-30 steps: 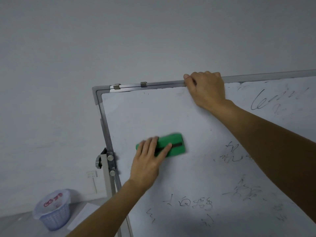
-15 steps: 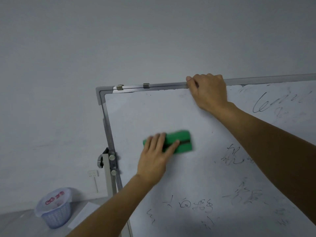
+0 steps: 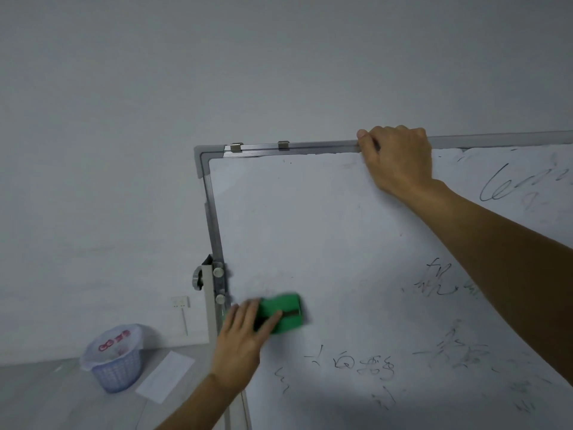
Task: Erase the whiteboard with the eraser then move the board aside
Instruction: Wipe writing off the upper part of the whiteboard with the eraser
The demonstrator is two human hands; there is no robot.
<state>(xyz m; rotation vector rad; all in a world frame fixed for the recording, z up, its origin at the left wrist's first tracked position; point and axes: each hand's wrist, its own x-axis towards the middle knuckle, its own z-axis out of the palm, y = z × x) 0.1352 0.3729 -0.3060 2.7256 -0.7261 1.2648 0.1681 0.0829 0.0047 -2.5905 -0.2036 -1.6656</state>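
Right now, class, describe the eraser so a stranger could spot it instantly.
Find the whiteboard and follow its left edge down. Beside that edge, the left hand presses the eraser: a solid bright green block amid thin dark scribbles.

Eraser (image 3: 286, 311) on whiteboard (image 3: 310, 228), under fingers (image 3: 246, 315) of left hand (image 3: 238, 346). Top edge under right hand (image 3: 398, 159) fingers. Scribbles (image 3: 366, 366) right of left fingers. Bin (image 3: 116, 361), paper (image 3: 164, 380) on floor (image 3: 46, 398), left.

Green eraser (image 3: 283, 311) on (half-wiped) whiteboard (image 3: 325, 231)

bare whiteboard (image 3: 310, 228) above eraser (image 3: 285, 310), stand post (image 3: 209, 305) beside
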